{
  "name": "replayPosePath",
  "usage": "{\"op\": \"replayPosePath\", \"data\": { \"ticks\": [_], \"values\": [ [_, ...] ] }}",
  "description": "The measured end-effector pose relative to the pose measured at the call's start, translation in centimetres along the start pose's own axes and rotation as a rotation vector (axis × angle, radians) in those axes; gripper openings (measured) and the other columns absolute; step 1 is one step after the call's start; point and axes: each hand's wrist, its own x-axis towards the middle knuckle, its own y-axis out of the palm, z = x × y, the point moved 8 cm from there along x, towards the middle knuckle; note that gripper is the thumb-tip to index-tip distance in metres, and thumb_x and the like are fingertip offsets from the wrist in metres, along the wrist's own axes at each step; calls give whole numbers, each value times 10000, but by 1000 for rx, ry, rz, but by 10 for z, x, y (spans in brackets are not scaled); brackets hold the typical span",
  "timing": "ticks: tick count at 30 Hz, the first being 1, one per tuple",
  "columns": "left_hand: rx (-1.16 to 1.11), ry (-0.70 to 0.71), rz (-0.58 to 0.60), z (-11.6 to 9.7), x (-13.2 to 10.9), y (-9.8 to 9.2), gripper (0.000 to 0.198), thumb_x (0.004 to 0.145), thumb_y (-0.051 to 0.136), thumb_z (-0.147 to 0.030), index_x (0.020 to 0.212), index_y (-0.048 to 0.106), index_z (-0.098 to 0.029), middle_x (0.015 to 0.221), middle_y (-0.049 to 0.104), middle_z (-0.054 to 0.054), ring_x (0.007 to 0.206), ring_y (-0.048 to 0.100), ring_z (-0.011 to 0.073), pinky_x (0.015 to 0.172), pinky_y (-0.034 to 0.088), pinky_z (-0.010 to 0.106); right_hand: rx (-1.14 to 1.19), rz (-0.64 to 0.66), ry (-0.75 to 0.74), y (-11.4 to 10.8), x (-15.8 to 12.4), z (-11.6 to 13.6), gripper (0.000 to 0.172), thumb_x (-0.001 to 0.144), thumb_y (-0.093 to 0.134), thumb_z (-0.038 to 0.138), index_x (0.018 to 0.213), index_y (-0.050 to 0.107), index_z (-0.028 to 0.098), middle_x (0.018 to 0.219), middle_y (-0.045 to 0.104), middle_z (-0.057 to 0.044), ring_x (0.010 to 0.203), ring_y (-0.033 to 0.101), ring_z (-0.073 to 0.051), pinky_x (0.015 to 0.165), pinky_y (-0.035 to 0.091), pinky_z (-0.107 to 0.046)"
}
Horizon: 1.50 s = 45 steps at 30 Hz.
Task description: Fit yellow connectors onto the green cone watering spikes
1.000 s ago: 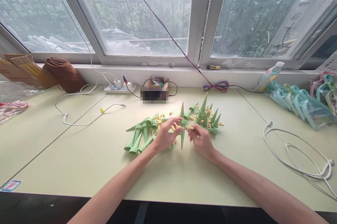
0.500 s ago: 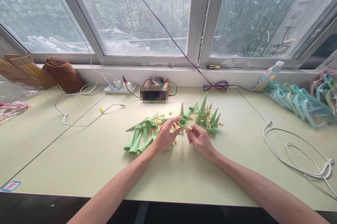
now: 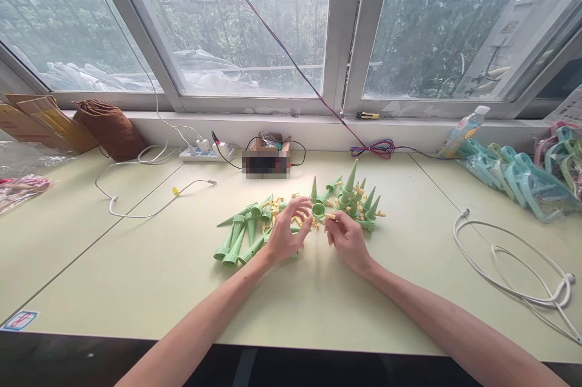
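Note:
A green plant watering spike [image 3: 318, 212] is up between my hands, its round open end facing me. My right hand [image 3: 348, 242] pinches the small yellow valve [image 3: 330, 216] that sticks out from its side. Just left of it, my left hand [image 3: 285, 232] has its fingers spread and curved, apart from the spike. Under and beside that hand lies a loose heap of green spikes [image 3: 234, 245] with yellow valves among them, partly hidden by the hand. Beyond my right hand stands a group of spikes [image 3: 349, 187], several pointing up with yellow valves on them.
A white cable [image 3: 509, 293] loops on the right side of the table [image 3: 318, 314]. Bagged teal clips [image 3: 522, 178] and a bottle [image 3: 466, 129] are at the back right. Along the back are a power strip [image 3: 193, 155], a small box [image 3: 273, 141] and a brown bag [image 3: 109, 129].
My left hand has let go of the spike and its fingers have opened, moving slightly left. My right hand keeps the spike, shifted slightly right.

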Motion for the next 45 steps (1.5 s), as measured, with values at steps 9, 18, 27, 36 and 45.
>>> {"op": "replayPosePath", "data": {
  "ticks": [9, 18, 27, 36, 45],
  "values": [
    [-20, -144, 39, 15, -2, 1, 492, 1040, 262, -457, 1069, 654, -160, 683, 681, 26, 655, 633, 159, 719, 511, 306, -82, 12, -61, 1, -2, 3, 262, 983, 493, 406, 827, 563, 207, 733, 556, 3, 491, 493, -97, 483, 444, -248],
    [-250, -300, 95, 15, -2, 8, 441, 1010, 388, -483, 1101, 660, -149, 721, 711, 38, 662, 703, 182, 672, 559, 316, -208, 62, -150, 5, -4, 6, 224, 989, 452, 329, 836, 565, 212, 685, 565, 13, 496, 503, -108, 511, 434, -250],
    [-334, -313, 125, 14, -1, 6, 380, 961, 498, -482, 1000, 681, -151, 697, 662, 30, 644, 676, 177, 610, 569, 301, -227, 94, -164, 6, -4, 9, 224, 983, 449, 285, 799, 553, 214, 618, 527, 34, 495, 508, -113, 530, 422, -246],
    [-186, -244, 131, 15, -1, 0, 297, 954, 535, -419, 1073, 677, -186, 922, 703, 61, 827, 649, 176, 722, 532, 282, -234, 105, -152, 7, -3, 11, 242, 981, 460, 336, 789, 538, 210, 606, 526, 32, 496, 488, -112, 516, 418, -245],
    [-232, -162, 150, 8, 1, 2, 311, 948, 563, -353, 1218, 635, -217, 1045, 686, 86, 906, 654, 185, 864, 549, 346, -176, 125, -107, 7, -1, 7, 225, 973, 472, 336, 785, 499, 216, 582, 469, 51, 498, 466, -113, 519, 399, -245]
  ]
}}
